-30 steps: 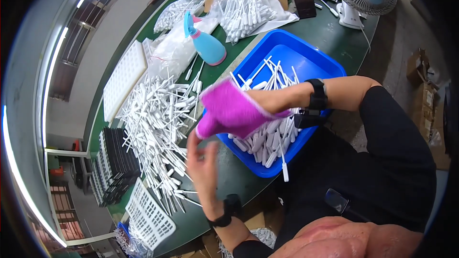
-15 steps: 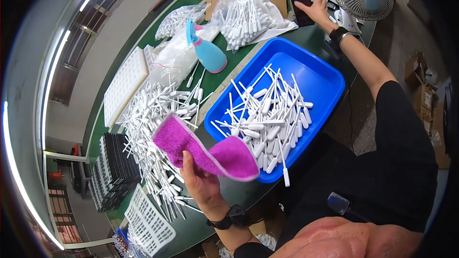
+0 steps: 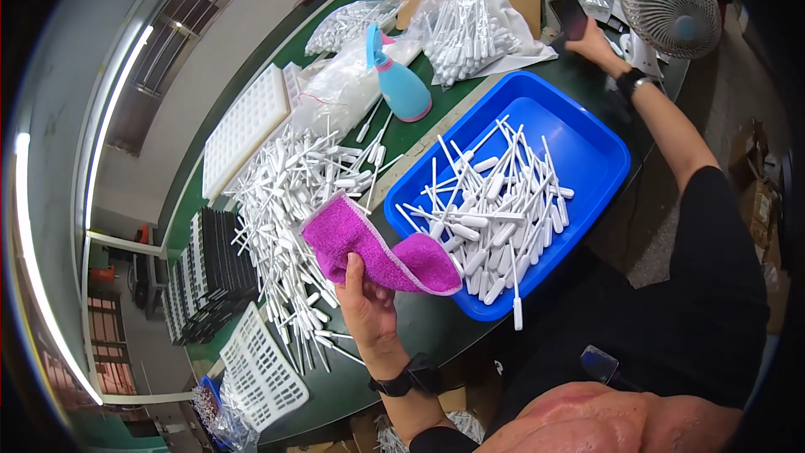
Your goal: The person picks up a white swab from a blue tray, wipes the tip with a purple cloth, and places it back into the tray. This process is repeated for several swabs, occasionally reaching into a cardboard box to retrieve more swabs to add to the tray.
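Green workbench (image 3: 419,331) carries a heap of white plastic dropper sticks (image 3: 289,201) not yet moved, while the blue plastic tray (image 3: 591,130) seems about half filled with them. Left hand (image 3: 365,302) clenches a magenta microfibre cloth (image 3: 377,247) just beside the tray; right hand (image 3: 591,44) grasps a dark phone (image 3: 570,15).

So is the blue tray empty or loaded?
Loaded: the blue tray holds a heap of white sticks over its near half; the far end is bare.
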The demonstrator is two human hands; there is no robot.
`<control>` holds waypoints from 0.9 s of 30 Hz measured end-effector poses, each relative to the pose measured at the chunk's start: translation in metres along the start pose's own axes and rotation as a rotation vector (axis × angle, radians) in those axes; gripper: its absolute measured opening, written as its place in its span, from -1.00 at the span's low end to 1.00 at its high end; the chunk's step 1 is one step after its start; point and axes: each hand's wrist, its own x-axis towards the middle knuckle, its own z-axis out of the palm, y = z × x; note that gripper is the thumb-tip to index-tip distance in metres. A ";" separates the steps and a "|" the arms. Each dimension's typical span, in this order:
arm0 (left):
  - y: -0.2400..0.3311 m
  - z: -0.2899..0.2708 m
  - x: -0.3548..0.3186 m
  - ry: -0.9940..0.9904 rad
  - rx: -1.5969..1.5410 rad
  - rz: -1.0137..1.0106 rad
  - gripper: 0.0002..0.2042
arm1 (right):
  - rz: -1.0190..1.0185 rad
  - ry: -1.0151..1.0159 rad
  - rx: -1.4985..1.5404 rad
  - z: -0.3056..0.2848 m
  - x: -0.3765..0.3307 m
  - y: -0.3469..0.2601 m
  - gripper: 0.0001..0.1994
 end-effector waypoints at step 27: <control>-0.007 0.039 0.005 -0.331 0.363 0.125 -0.78 | 0.172 -1.651 1.166 -0.042 -0.255 -0.249 -0.54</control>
